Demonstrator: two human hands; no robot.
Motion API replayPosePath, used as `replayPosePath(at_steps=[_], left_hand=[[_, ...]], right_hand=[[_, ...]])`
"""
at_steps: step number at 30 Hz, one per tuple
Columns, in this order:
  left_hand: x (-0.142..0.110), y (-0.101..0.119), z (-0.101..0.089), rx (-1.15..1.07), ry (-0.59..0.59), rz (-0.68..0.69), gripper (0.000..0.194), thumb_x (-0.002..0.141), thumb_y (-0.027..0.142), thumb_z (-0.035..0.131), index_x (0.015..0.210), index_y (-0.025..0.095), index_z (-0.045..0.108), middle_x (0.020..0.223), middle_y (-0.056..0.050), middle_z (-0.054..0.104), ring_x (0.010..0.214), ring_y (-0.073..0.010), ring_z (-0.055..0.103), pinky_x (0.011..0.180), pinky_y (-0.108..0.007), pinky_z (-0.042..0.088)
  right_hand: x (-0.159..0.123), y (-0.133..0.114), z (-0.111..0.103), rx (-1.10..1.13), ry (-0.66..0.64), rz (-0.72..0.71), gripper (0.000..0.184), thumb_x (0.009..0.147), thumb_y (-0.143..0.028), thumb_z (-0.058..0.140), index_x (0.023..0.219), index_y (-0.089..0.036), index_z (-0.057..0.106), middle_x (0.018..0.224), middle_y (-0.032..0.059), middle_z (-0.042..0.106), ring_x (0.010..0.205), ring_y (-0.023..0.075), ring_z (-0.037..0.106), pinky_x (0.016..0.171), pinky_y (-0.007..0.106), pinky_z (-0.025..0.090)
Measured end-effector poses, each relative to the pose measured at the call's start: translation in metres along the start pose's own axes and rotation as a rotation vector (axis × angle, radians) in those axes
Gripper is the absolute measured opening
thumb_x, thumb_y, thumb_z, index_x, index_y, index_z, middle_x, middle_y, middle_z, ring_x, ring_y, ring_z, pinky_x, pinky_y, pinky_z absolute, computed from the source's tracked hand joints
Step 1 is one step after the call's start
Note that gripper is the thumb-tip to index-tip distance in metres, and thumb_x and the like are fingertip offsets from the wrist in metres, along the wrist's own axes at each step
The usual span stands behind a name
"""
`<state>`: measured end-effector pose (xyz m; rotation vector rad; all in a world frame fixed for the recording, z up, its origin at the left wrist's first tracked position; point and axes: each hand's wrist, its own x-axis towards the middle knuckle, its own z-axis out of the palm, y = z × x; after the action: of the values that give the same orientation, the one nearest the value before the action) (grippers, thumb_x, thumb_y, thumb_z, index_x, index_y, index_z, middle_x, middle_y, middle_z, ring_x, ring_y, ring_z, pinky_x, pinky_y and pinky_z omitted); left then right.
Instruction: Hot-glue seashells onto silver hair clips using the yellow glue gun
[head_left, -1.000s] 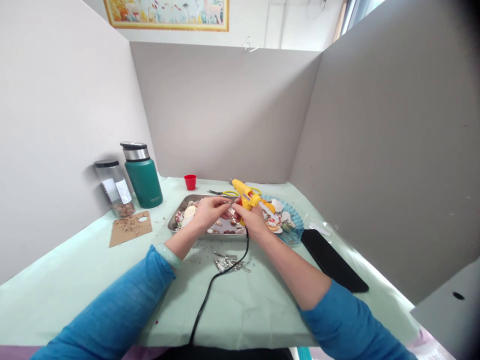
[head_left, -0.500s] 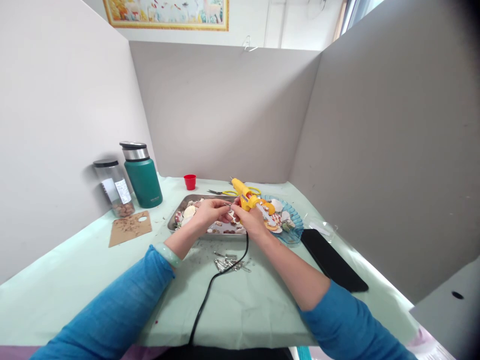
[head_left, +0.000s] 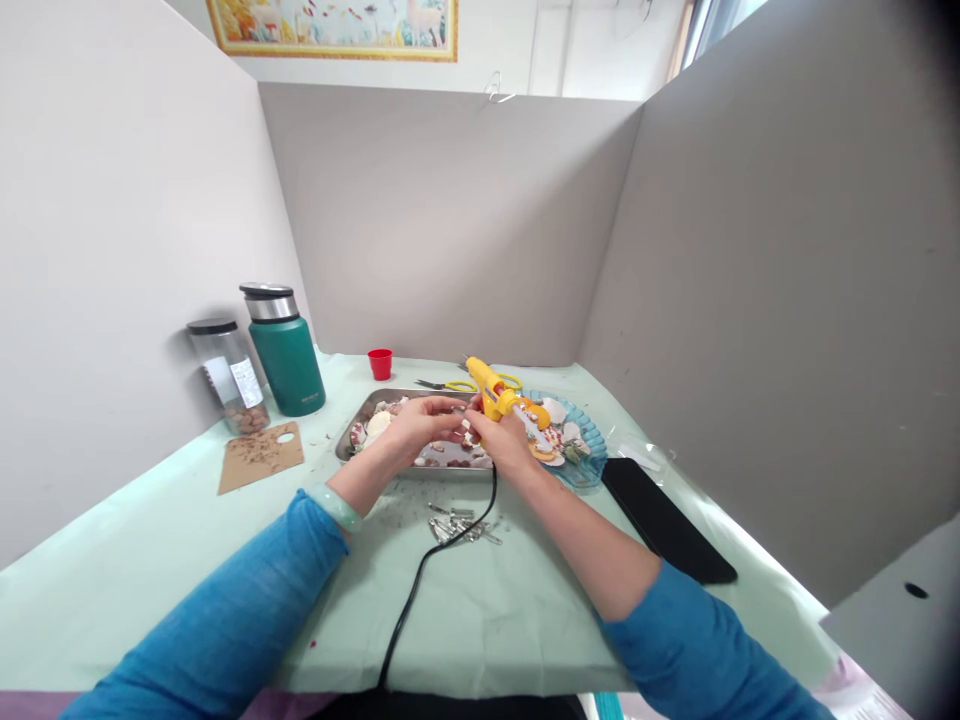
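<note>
My right hand (head_left: 504, 438) is closed around the grip of a yellow hot glue gun (head_left: 495, 390), its nozzle pointing up and left; a black cord (head_left: 420, 580) runs from it toward me. My left hand (head_left: 416, 424) is pinched on a small item I cannot make out, touching the right hand's fingertips. Both hands hover over a metal tray (head_left: 352, 440) filled with shells. A blue glass plate (head_left: 589, 450) holding more shells lies just right of the tray.
A pile of metal clips (head_left: 459, 525) lies before the tray. Yellow-handled scissors (head_left: 450, 385) and a red cup (head_left: 380, 364) sit behind it. A green flask (head_left: 285, 350), a clear jar (head_left: 227, 375) and a brown card (head_left: 260, 455) stand left. A black phone (head_left: 664, 520) lies right.
The glue gun has tilted a little more upright and both hands have drawn slightly closer together over the tray. Nothing else has moved.
</note>
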<state>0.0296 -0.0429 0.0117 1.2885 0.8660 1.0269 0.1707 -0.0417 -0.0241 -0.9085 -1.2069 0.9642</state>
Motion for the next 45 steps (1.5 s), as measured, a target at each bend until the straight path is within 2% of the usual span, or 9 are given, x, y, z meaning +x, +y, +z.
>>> replayPosePath(at_steps=[4, 12, 19, 23, 26, 32, 36, 41, 45], left_hand=[[0.0000, -0.0011, -0.0011, 0.016, -0.013, 0.023, 0.026, 0.069, 0.018, 0.076, 0.091, 0.009, 0.067, 0.080, -0.008, 0.070, 0.064, -0.0132, 0.065, 0.066, -0.028, 0.053], [0.0009, -0.0002, -0.0017, -0.079, 0.038, 0.030, 0.027, 0.063, 0.012, 0.077, 0.088, 0.007, 0.068, 0.082, -0.010, 0.069, 0.063, -0.0142, 0.065, 0.069, -0.031, 0.054], [-0.0010, 0.0031, -0.0027, -0.159, -0.022, 0.043, 0.026, 0.059, 0.006, 0.073, 0.085, 0.006, 0.071, 0.085, -0.012, 0.070, 0.072, -0.0180, 0.067, 0.078, -0.035, 0.053], [0.0003, 0.0009, -0.0060, -0.146, -0.073, 0.045, 0.034, 0.056, 0.002, 0.070, 0.090, 0.006, 0.071, 0.089, -0.013, 0.071, 0.079, -0.0212, 0.068, 0.081, -0.037, 0.053], [0.0011, -0.0005, -0.0061, -0.108, -0.067, 0.041, 0.035, 0.059, 0.003, 0.073, 0.094, 0.007, 0.069, 0.089, -0.012, 0.071, 0.077, -0.0193, 0.068, 0.078, -0.034, 0.054], [0.0028, -0.0022, -0.0048, -0.065, 0.037, 0.003, 0.020, 0.069, 0.011, 0.074, 0.086, 0.007, 0.065, 0.074, -0.008, 0.068, 0.065, -0.0160, 0.068, 0.064, -0.027, 0.055], [0.0048, -0.0044, -0.0077, -0.052, 0.053, -0.026, 0.015, 0.073, 0.014, 0.073, 0.083, 0.007, 0.064, 0.069, -0.009, 0.068, 0.063, -0.0154, 0.068, 0.061, -0.025, 0.055], [0.0039, -0.0041, -0.0066, -0.050, 0.061, -0.025, 0.016, 0.072, 0.014, 0.075, 0.082, 0.006, 0.066, 0.069, -0.009, 0.068, 0.063, -0.0146, 0.067, 0.063, -0.025, 0.056], [0.0030, -0.0033, -0.0038, -0.072, 0.043, 0.003, 0.021, 0.068, 0.016, 0.078, 0.083, 0.007, 0.066, 0.080, -0.010, 0.069, 0.066, -0.0155, 0.068, 0.065, -0.027, 0.057]], right_hand=[[-0.0006, -0.0024, 0.0011, 0.017, -0.002, -0.001, 0.019, 0.068, -0.026, 0.061, 0.084, -0.019, 0.054, 0.063, -0.0056, 0.052, 0.047, 0.0069, 0.046, 0.043, 0.019, 0.038], [-0.0007, -0.0031, 0.0004, 0.035, -0.026, -0.022, 0.019, 0.069, -0.028, 0.064, 0.082, -0.019, 0.054, 0.063, -0.0053, 0.052, 0.049, 0.0070, 0.047, 0.043, 0.019, 0.040], [-0.0020, -0.0069, 0.0015, 0.046, -0.012, -0.010, 0.018, 0.067, -0.027, 0.063, 0.079, -0.019, 0.054, 0.059, -0.0064, 0.050, 0.046, 0.0070, 0.045, 0.042, 0.019, 0.039], [-0.0032, -0.0088, 0.0020, 0.061, 0.009, 0.011, 0.019, 0.067, -0.027, 0.063, 0.082, -0.019, 0.054, 0.058, -0.0069, 0.050, 0.046, 0.0073, 0.045, 0.041, 0.019, 0.038], [-0.0036, -0.0088, 0.0023, 0.063, 0.023, 0.013, 0.020, 0.067, -0.028, 0.063, 0.082, -0.019, 0.053, 0.056, -0.0067, 0.050, 0.045, 0.0079, 0.045, 0.041, 0.020, 0.039], [-0.0031, -0.0070, 0.0018, 0.063, 0.031, 0.007, 0.024, 0.067, -0.031, 0.066, 0.084, -0.019, 0.054, 0.057, -0.0067, 0.051, 0.045, 0.0084, 0.046, 0.042, 0.021, 0.040], [-0.0032, -0.0068, 0.0002, 0.052, 0.015, 0.003, 0.024, 0.068, -0.033, 0.066, 0.083, -0.019, 0.054, 0.056, -0.0071, 0.050, 0.046, 0.0085, 0.047, 0.043, 0.021, 0.040], [-0.0030, -0.0068, 0.0002, 0.040, -0.007, 0.007, 0.026, 0.067, -0.035, 0.067, 0.084, -0.019, 0.055, 0.059, -0.0065, 0.052, 0.047, 0.0085, 0.048, 0.043, 0.021, 0.040], [-0.0030, -0.0073, 0.0017, 0.040, -0.010, 0.025, 0.024, 0.066, -0.033, 0.066, 0.081, -0.019, 0.055, 0.064, -0.0055, 0.053, 0.047, 0.0077, 0.047, 0.043, 0.021, 0.039]])
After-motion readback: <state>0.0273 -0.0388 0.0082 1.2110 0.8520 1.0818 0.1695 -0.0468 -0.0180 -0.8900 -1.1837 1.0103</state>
